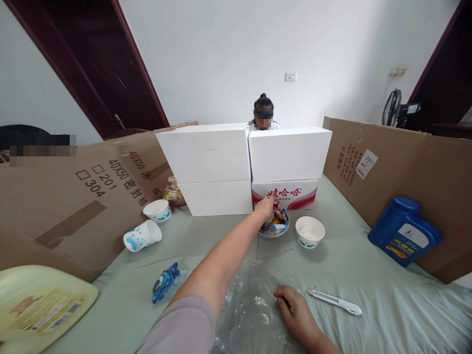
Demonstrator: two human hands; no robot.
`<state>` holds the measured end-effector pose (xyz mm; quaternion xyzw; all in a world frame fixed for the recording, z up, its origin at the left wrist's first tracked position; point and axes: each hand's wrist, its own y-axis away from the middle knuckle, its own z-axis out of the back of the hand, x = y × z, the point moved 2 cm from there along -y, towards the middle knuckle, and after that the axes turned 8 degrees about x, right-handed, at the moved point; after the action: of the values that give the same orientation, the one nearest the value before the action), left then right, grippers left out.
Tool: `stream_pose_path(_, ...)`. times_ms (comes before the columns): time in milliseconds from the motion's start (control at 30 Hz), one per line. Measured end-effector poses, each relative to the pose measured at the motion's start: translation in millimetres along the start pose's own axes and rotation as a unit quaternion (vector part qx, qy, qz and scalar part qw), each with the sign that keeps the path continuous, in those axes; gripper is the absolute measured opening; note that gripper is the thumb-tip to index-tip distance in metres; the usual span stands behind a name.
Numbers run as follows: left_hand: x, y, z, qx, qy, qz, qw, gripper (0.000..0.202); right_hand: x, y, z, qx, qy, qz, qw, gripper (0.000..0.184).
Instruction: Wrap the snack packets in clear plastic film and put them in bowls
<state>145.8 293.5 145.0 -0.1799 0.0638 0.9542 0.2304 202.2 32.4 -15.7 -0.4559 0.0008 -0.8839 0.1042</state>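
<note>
My left hand reaches far forward over a bowl full of small wrapped snacks. Its fingers are pinched at a red snack packet above the rim, partly hidden by the hand. Close to me, my right hand rests on the green sheet with its fingers curled in and nothing visible in them. Beside its fingertips lies a clear plastic bag, flat and crumpled. A white utility knife lies right of that hand. A second white bowl stands upright right of the snack bowl.
White boxes and a red-and-white carton form a wall ahead; a person sits behind. Cardboard flanks both sides. Left are a tipped paper cup, a paper bowl, a blue packet and a yellow jug; right, a blue bottle.
</note>
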Motion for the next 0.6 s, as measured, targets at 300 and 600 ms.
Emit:
stream_pose_path(300,-10.4,86.7,0.3,-0.121,-0.021,-0.152,0.981,0.014,2.7,1.2,1.2,-0.012,0.046,0.035,0.998,0.022)
stream_pose_path(600,90.2,219.9,-111.7,0.09,-0.134,-0.121,0.979,0.055,12.5,2.6,-3.5,0.085,0.298,-0.009,0.951,0.065)
